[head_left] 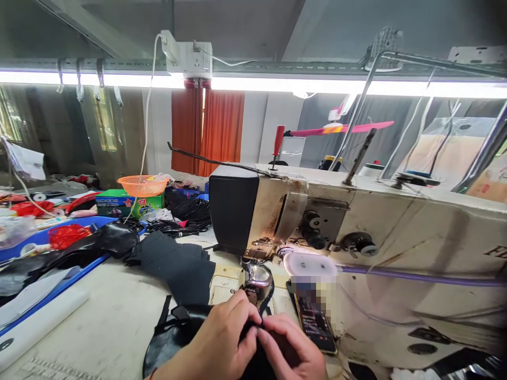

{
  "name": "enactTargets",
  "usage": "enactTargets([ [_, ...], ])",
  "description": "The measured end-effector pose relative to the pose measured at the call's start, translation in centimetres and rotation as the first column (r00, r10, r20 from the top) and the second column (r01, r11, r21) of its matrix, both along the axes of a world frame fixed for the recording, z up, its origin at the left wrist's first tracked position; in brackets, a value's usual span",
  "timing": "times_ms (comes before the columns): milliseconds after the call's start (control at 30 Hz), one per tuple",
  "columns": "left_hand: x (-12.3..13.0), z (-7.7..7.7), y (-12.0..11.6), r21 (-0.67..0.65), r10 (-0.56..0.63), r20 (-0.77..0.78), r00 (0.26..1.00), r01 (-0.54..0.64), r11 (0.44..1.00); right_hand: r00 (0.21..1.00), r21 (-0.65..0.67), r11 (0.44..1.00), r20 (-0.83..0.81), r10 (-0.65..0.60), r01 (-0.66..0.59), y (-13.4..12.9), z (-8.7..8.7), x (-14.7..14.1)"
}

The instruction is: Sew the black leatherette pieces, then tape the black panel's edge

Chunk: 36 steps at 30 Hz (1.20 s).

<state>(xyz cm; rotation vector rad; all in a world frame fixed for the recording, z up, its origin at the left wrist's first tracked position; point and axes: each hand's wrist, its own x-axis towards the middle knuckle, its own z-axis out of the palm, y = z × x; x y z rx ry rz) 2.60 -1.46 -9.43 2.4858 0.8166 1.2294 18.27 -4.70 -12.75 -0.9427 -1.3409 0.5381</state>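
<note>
Both hands are close together at the bottom centre, just in front of the presser foot area [257, 279] of a sewing machine [420, 227]. My left hand [227, 335] pinches the edge of a black piece [174, 338], part shiny and part matte, lying on the machine bed. My right hand [295, 345] pinches the same black edge from the right, its fingertips almost touching the left ones. A narrow black strip [269, 298] runs from the machine foot down towards the fingers. The fingers hide the exact spot they hold.
Dark fabric pieces [178, 266] lie left of the needle area. A phone [315, 319] rests right of my hands, under a lit lamp [311, 265]. Farther left are a blue tray [63, 287], a green box [114, 203] and an orange basket [143, 186].
</note>
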Motion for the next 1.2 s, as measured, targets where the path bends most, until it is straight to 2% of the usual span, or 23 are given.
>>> enactTargets([
  [100,0.0,0.4,-0.4,-0.051,0.004,-0.031,1.0,-0.005,0.999,0.996,0.03,0.998,0.057,-0.062,0.061,0.0,0.1,0.1],
  [200,0.0,0.9,-0.5,-0.116,-0.005,-0.046,0.999,0.0,0.993,0.976,0.178,0.976,0.156,-0.153,0.124,0.3,0.0,0.3],
  [300,-0.2,1.3,-0.5,-0.149,-0.017,-0.043,0.999,0.01,0.989,0.93,0.39,0.917,0.297,-0.217,0.089,0.6,-0.3,0.7],
  [400,-0.5,1.6,-0.5,-0.174,-0.013,-0.06,0.998,0.002,0.985,0.874,0.533,0.845,0.391,-0.288,0.04,0.9,-0.5,1.3],
  [567,-0.8,1.3,-0.4,-0.16,0.018,-0.086,0.996,-0.031,0.987,0.758,0.663,0.748,0.505,-0.413,-0.035,1.6,-0.6,1.5],
  [667,-0.5,0.4,-0.2,-0.058,0.097,-0.064,0.993,-0.101,0.993,0.738,0.67,0.739,0.535,-0.411,-0.074,2.1,-0.5,1.4],
  [733,-0.3,-0.4,0.2,0.012,0.159,-0.01,0.987,-0.159,0.987,0.742,0.631,0.771,0.559,-0.369,-0.092,2.3,-0.4,1.4],
  [833,0.0,-1.6,1.2,0.048,0.241,0.091,0.966,-0.246,0.968,0.778,0.507,0.859,0.567,-0.271,-0.069,2.9,-0.3,1.4],
  [900,-0.1,-2.1,2.0,-0.019,0.244,0.12,0.962,-0.243,0.97,0.84,0.359,0.932,0.519,-0.159,-0.045,3.4,-0.3,1.3],
  [967,-0.2,-2.1,2.8,-0.155,0.172,0.106,0.979,-0.155,0.976,0.925,0.156,0.987,0.38,-0.034,-0.028,3.8,-0.4,1.0],
  [1033,-0.4,-1.6,3.4,-0.317,0.071,0.1,0.992,-0.036,0.948,0.986,-0.072,0.997,0.162,0.032,-0.021,4.2,-0.6,0.5],
  [1100,-0.4,-0.9,4.0,-0.457,0.015,0.137,0.99,0.049,0.888,0.999,-0.236,0.972,-0.031,0.013,-0.02,4.5,-0.8,0.0],
  [1200,-0.3,-0.1,4.8,-0.632,0.013,0.222,0.975,0.134,0.763,0.996,-0.296,0.955,-0.093,-0.013,-0.015,4.9,-1.4,-0.3],
])
